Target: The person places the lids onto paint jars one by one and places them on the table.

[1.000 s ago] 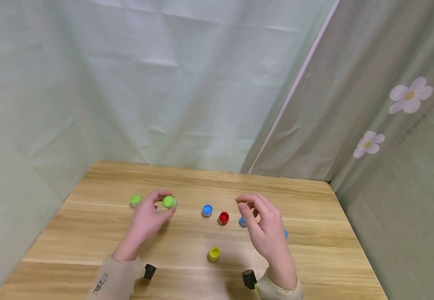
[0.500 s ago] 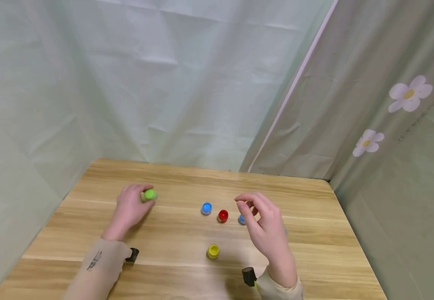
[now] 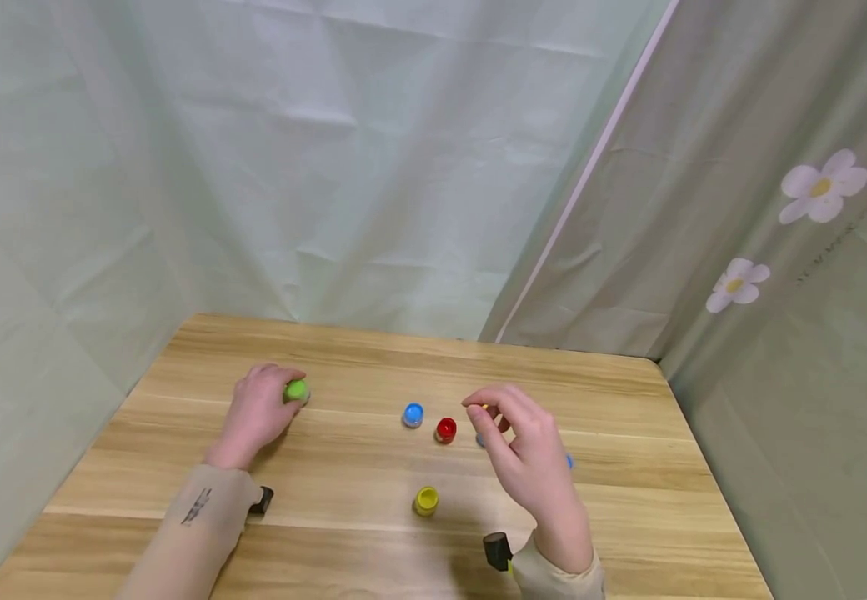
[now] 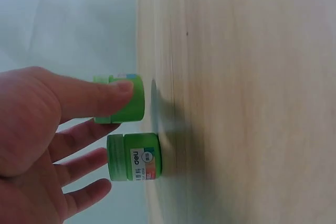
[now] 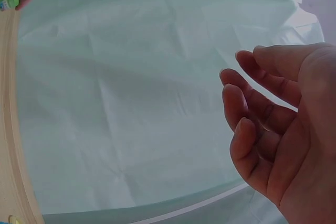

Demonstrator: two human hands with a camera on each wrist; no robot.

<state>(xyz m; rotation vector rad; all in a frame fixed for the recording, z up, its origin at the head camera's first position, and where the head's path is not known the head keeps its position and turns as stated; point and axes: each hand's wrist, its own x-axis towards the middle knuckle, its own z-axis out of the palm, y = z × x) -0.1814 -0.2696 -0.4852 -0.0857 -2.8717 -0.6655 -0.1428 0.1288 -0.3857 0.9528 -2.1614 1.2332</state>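
Note:
My left hand [image 3: 257, 408] pinches a green paint jar [image 4: 128, 108] between thumb and fingers at the left of the table. Its base sits close over the tabletop in the left wrist view. Right beside it stands a second green paint jar [image 4: 142, 157] with a printed label, hidden behind the hand in the head view. My right hand [image 3: 527, 454] hovers over the right part of the table, fingers loosely curled and nothing in them. Beneath and behind it, a blue jar [image 3: 481, 440] and a small orange-yellow spot [image 3: 485, 407] show only in part.
A blue jar [image 3: 413, 415] and a red jar [image 3: 446, 430] stand mid-table, a yellow jar [image 3: 426, 501] nearer the front. Another blue jar [image 3: 569, 462] peeks out right of the right hand. Pale curtains [image 3: 373, 167] hang behind the wooden table [image 3: 358, 550].
My left hand has carried the green jar leftward to the other green jar, mostly in the first half second, then barely moved. The right hand has stayed nearly still.

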